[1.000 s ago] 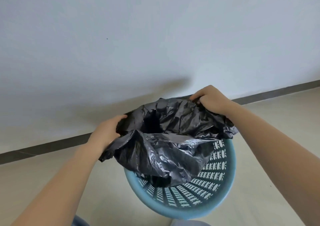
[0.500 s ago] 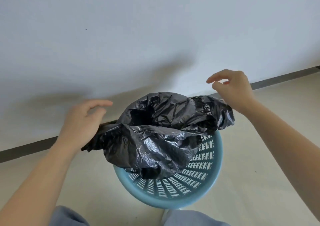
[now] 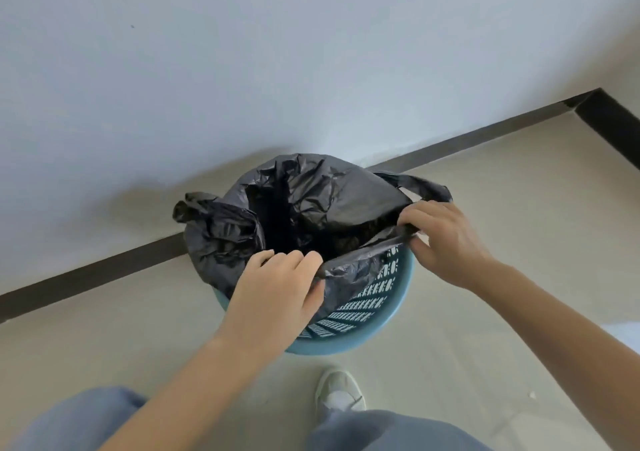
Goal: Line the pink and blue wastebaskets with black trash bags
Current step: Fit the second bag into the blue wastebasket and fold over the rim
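We see a glossy black trash bag (image 3: 311,201), crinkled with grey highlights; the wastebasket (image 3: 398,298) is light blue, its wall patterned with rows of small slots; the floor (image 3: 502,208) is plain beige; the baseboard (image 3: 467,139) is dark brown against a pale grey-white wall (image 3: 311,52); the trousers (image 3: 79,419) are light blue denim; the shoe (image 3: 337,390) is white.

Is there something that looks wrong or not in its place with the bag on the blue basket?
Only the lining is unfinished. The black trash bag covers the far and left rim of the blue wastebasket, but the near right rim is bare. The left hand and the right hand both grip the bag's edge there. Nothing looks torn or spilled.
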Available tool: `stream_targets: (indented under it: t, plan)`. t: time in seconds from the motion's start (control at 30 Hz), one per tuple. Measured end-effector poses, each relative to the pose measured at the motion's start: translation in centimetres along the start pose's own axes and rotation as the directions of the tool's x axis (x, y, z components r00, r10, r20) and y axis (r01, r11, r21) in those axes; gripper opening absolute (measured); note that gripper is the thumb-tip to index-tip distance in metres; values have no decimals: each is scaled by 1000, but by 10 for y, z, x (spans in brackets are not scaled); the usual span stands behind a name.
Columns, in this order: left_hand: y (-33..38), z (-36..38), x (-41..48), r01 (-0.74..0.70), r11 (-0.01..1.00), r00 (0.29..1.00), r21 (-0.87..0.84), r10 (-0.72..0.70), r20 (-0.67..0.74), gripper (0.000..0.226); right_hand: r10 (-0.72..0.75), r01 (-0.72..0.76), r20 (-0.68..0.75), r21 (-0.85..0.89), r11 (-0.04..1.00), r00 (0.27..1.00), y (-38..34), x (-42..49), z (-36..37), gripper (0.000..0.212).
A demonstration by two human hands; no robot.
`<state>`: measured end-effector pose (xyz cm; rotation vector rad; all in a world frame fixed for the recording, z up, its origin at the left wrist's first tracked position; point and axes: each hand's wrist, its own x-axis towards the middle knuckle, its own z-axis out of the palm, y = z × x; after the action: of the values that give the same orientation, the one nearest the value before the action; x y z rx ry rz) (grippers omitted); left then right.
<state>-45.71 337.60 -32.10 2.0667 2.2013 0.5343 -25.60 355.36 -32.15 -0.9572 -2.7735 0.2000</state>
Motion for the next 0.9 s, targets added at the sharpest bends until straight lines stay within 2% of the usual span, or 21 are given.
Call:
stream_targets:
  t: [0.1,0.2,0.27,0.3,0.4,0.53,0.63,0.7,0.73,0.77,0.8,0.83,0.9]
  plan:
    - [9,-3,-22,-4,1000,996,-31,7,90,27,46,-41,-110,48,998,993,0,-30,6,19]
    - [10,-2,-40,-66,998,979,-12,67,192,37,8,-8,-75,-5,1000,997,-3,-62,17,22]
    - [6,2,-50,-121,993,968,11,116,221,34,-45,42,-49,-63,997,998,-9,-77,25,13]
    - [4,4,-55,-150,988,964,24,141,224,28,-67,62,-54,-80,995,996,-11,-83,29,9]
    - [2,12,-65,-195,979,969,65,182,167,8,-87,79,-87,-93,993,992,-16,-92,34,12]
    - [8,20,-84,-230,967,973,115,224,59,21,-78,70,-44,-162,984,996,-13,-93,33,18]
    - [2,29,-107,-208,977,973,56,201,111,27,-75,93,91,-206,974,993,-9,-96,34,14]
    - [-11,34,-119,-118,993,968,-18,119,223,38,49,-39,139,-70,997,989,-15,-94,31,13]
    - [-16,34,-122,-24,997,960,-78,45,277,44,170,-182,147,73,981,974,-21,-92,29,18]
    - [-19,31,-123,110,981,942,-161,-51,332,46,319,-355,176,249,901,931,-30,-89,25,22]
    - [-20,27,-123,270,926,911,-263,-157,382,43,440,-496,228,413,764,868,-40,-84,20,26]
    - [-19,23,-119,424,823,873,-377,-262,411,36,527,-595,290,511,621,799,-47,-81,18,31]
    - [-14,20,-110,650,451,756,-612,-466,459,29,597,-686,367,538,489,713,-54,-75,20,39]
